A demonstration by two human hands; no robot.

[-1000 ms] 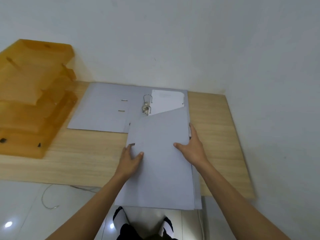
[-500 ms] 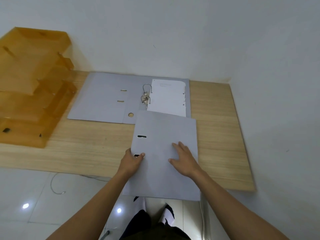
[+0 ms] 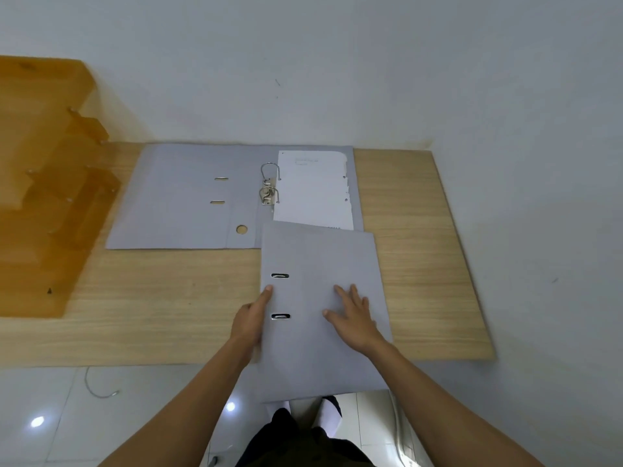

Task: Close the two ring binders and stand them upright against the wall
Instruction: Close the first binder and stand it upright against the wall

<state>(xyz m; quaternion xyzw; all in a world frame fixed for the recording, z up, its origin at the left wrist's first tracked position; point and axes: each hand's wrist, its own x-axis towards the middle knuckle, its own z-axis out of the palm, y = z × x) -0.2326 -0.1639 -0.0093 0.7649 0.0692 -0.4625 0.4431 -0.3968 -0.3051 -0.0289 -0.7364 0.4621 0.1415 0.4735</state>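
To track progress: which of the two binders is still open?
The far binder by the wall: it lies spread flat, rings and paper exposed. The near binder is closed.

Closed binder [image 3: 323,298] nearest, overlapping open binder [image 3: 188,197] behind it, stepped rack [image 3: 47,197] far left

text: none legible | sheet [image 3: 312,190] in open binder [image 3: 182,197]: faint print, too blurred

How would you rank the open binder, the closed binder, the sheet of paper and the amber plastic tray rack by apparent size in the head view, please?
1. open binder and amber tray rack: similar, and the rack is cut off, so unranked
2. closed binder, nearer the camera
3. sheet of paper
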